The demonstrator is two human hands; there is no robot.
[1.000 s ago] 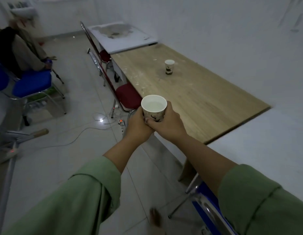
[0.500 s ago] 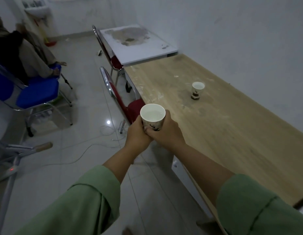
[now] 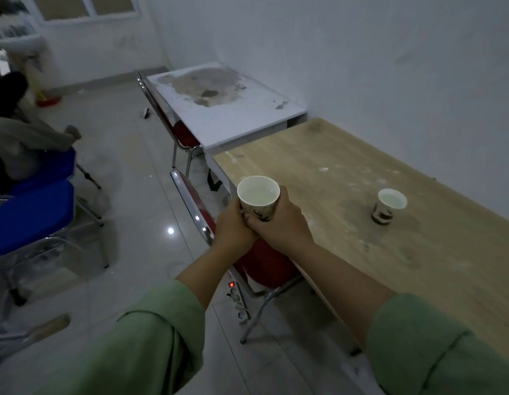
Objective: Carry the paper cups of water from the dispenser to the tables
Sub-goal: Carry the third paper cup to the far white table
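Observation:
I hold a white paper cup of water point(image 3: 258, 196) upright in front of me, above the left edge of the wooden table point(image 3: 404, 252). My left hand point(image 3: 233, 225) wraps its left side and base. My right hand point(image 3: 282, 220) grips its right side. A second paper cup of water point(image 3: 388, 206) stands on the wooden table, to the right of my hands. Beyond the wooden table stands a white table point(image 3: 227, 109) with a stained top.
A red chair point(image 3: 256, 260) is tucked at the wooden table under my hands, another red chair point(image 3: 176, 129) at the white table. A power strip point(image 3: 237, 300) lies on the floor. Blue chairs point(image 3: 31, 215) and a seated person point(image 3: 16, 138) are at left.
I have walked forward along the wooden table; the standing cup has shifted from far ahead to my right, and the white table is nearer. Both hands still hold the cup.

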